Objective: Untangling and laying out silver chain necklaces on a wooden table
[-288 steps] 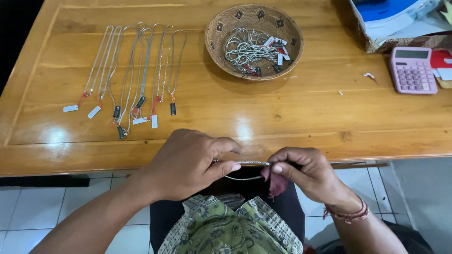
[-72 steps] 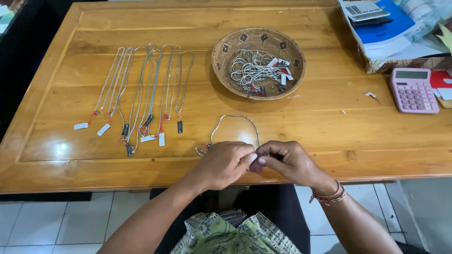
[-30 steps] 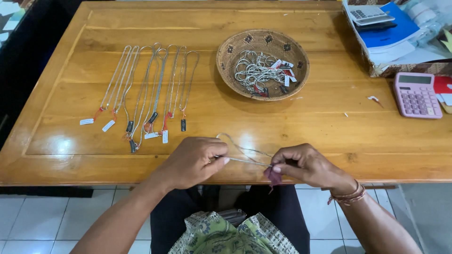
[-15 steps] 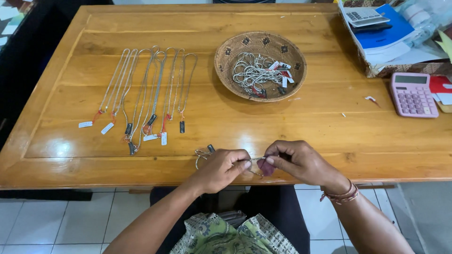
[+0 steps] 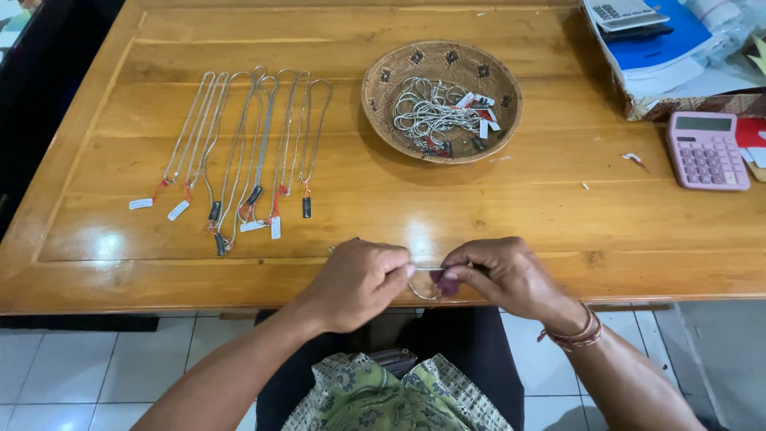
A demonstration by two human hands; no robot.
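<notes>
Polishing underway | left hand [image 5: 359, 281] pinches silver chain [image 5: 420, 294] taut at table edge | right hand [image 5: 495, 275] grips maroon cloth [image 5: 444, 281] around it | next, probably: slide cloth along chain, steady tension

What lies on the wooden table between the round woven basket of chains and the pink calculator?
In the head view, only bare wooden table, plus a small white paper scrap, separates the round woven basket from the pink calculator.

The silver chain [image 5: 423, 281] is mostly hidden inside both fists; at two o'clock, the blue folder [image 5: 666, 36] is cut off.
</notes>
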